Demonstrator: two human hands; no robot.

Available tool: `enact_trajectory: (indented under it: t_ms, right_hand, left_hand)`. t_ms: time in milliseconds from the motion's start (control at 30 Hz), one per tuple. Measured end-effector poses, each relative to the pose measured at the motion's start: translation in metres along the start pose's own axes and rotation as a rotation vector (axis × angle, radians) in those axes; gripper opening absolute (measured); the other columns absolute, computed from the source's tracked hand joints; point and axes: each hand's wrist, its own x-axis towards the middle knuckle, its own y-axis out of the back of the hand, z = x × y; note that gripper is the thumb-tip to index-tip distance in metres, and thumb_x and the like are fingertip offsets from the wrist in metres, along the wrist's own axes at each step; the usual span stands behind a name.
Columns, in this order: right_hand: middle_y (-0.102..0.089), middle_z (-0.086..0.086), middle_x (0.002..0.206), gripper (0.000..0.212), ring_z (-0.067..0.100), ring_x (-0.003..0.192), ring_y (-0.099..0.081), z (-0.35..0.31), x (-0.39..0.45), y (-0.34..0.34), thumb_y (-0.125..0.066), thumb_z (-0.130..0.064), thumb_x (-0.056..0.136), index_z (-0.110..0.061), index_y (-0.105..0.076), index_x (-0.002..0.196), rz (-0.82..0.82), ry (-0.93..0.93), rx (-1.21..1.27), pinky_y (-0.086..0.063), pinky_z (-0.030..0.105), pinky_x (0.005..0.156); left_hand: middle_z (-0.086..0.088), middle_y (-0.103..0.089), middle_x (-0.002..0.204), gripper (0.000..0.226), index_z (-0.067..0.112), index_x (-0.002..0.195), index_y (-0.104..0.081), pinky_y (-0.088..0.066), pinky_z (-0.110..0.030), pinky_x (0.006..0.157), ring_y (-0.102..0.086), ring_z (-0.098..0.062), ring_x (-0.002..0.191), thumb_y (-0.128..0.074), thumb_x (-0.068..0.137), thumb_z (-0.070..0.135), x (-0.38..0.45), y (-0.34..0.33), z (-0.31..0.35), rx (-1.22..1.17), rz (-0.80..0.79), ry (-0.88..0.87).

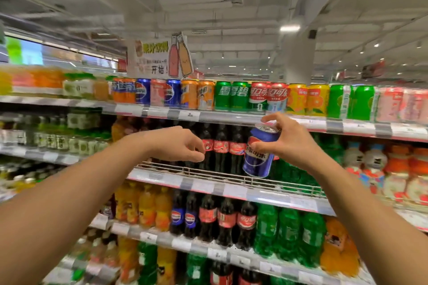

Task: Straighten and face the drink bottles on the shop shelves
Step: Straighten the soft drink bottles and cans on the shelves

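Note:
My right hand point(289, 143) holds a blue cola can point(259, 157), tilted, in front of the second shelf. Its thumb and fingers pinch the can near the top. My left hand point(178, 143) hovers to the left of the can with curled fingers and nothing in it, just before the dark cola bottles point(221, 145). The top shelf point(231, 116) carries a row of cans: blue cans point(143, 91), green cans point(231, 96) and red cans point(268, 97). The picture is blurred at the left side.
A wire rail point(231, 177) runs along the second shelf's front. Lower shelves hold orange, blue-label, red-label and green bottles point(287, 231). A hanging paper sign point(159, 57) stands above the cans. Bottles with white caps point(366, 162) stand at the right.

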Motion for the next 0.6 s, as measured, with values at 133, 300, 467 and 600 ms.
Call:
enact_trajectory:
  t_ms: [133, 300, 467, 600]
  right_hand:
    - [-0.064, -0.013, 0.101, 0.064, 0.007, 0.086, -0.066, -0.013, 0.006, -0.025, -0.088, -0.046, 0.070, -0.034, -0.056, 0.124, -0.055, -0.001, -0.028, -0.056, 0.031, 0.076]
    - [-0.067, -0.011, 0.104, 0.067, 0.009, 0.087, -0.068, -0.022, 0.030, -0.052, -0.087, -0.050, 0.069, -0.035, -0.055, 0.126, -0.131, 0.038, -0.056, -0.060, 0.038, 0.080]
    - [-0.068, -0.008, 0.097, 0.060, 0.013, 0.079, -0.070, -0.025, 0.066, -0.072, -0.087, -0.047, 0.071, -0.040, -0.054, 0.120, -0.158, 0.094, 0.006, -0.062, 0.036, 0.071]
    - [-0.065, -0.012, 0.095, 0.056, 0.004, 0.073, -0.067, -0.027, 0.092, -0.094, -0.088, -0.043, 0.073, -0.039, -0.056, 0.119, -0.143, 0.148, 0.065, -0.052, 0.018, 0.059]
  left_hand:
    - [0.016, -0.055, 0.128, 0.051, 0.032, 0.145, -0.050, -0.040, -0.027, 0.100, -0.055, -0.005, 0.115, -0.048, 0.101, 0.057, -0.006, 0.003, -0.028, 0.004, -0.237, 0.021]
    - [0.019, -0.056, 0.123, 0.054, 0.031, 0.148, -0.047, -0.045, -0.033, 0.105, -0.061, -0.009, 0.118, -0.048, 0.101, 0.057, -0.002, -0.004, -0.063, -0.074, -0.299, 0.057]
    - [0.017, -0.057, 0.127, 0.053, 0.032, 0.147, -0.048, -0.045, -0.035, 0.108, -0.060, -0.009, 0.119, -0.050, 0.100, 0.056, 0.005, -0.001, -0.099, -0.155, -0.267, 0.159]
    - [0.012, -0.056, 0.140, 0.055, 0.036, 0.146, -0.048, -0.045, -0.040, 0.110, -0.056, -0.009, 0.124, -0.052, 0.097, 0.061, 0.013, 0.006, -0.131, -0.165, -0.220, 0.235]
